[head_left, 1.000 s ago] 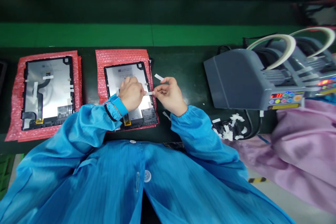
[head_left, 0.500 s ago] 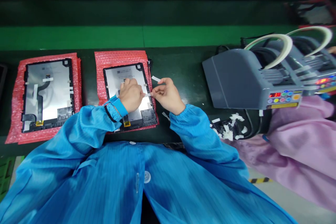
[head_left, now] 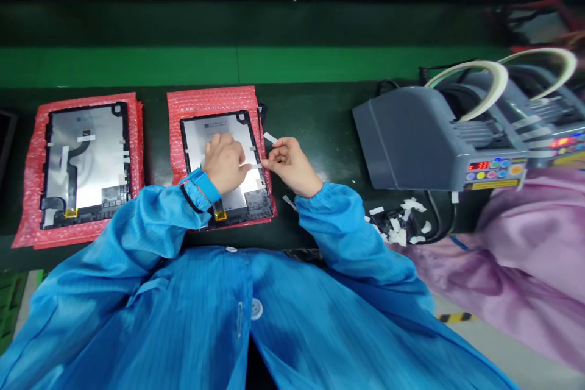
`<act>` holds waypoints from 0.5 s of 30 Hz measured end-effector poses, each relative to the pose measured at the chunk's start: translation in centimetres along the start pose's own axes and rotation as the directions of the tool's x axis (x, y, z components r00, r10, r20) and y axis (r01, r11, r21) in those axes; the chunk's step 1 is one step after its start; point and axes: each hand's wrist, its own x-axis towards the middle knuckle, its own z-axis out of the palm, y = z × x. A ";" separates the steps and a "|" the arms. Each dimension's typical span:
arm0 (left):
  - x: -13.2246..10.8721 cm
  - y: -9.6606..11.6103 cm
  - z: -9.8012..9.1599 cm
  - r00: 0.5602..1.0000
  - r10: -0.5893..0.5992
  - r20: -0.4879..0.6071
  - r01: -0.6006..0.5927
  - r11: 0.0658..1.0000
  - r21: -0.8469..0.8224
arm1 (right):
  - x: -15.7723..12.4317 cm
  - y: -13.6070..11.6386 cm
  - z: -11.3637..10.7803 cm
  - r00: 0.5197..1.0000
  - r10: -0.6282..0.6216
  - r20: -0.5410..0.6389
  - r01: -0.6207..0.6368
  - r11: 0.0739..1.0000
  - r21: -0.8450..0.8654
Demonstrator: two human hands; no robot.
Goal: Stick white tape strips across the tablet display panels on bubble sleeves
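A tablet-sized display panel [head_left: 237, 192], silver-backed with a black frame, lies on red bubble wrap [head_left: 183, 100]. Over its middle rests my left hand [head_left: 225, 163], fingers bent over the surface and thumb stretched out to the right, apart from the fingers. At the panel's right edge my right hand [head_left: 295, 164] pinches the end of a short white tape strip [head_left: 256, 166], whose other end reaches toward my left thumb. Another white strip [head_left: 270, 138] sticks out by the right hand's curled fingers. My left hand covers part of the panel and its ribbon cable.
To the left, a similar panel [head_left: 100, 164] lies on stacked red bubble wrap. Grey tape dispensers [head_left: 411, 140] stand at the right, with crumpled tape scraps [head_left: 397, 231] in front. A co-worker's pink sleeve [head_left: 525, 219] is close by. More panels lie on the shelf behind.
My left thumb and fingers have come apart from the tape strip, and the left hand has shifted slightly left. My right hand stays nearly in place, still pinching.
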 end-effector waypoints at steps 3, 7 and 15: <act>0.7 -0.8 -0.6 0.996 0.038 -0.081 -0.048 0.991 -0.129 | -0.4 -1.3 -0.6 0.997 -0.045 0.064 0.043 0.998 0.044; 1.6 -1.6 -0.8 0.982 0.160 -0.097 -0.180 0.952 -0.248 | -1.1 -3.1 -0.6 0.978 -0.076 0.195 0.068 0.997 0.048; 1.7 -2.0 -0.4 0.988 0.150 -0.044 -0.156 0.930 -0.332 | -0.7 -3.3 -1.0 0.999 -0.029 0.037 0.036 0.978 -0.204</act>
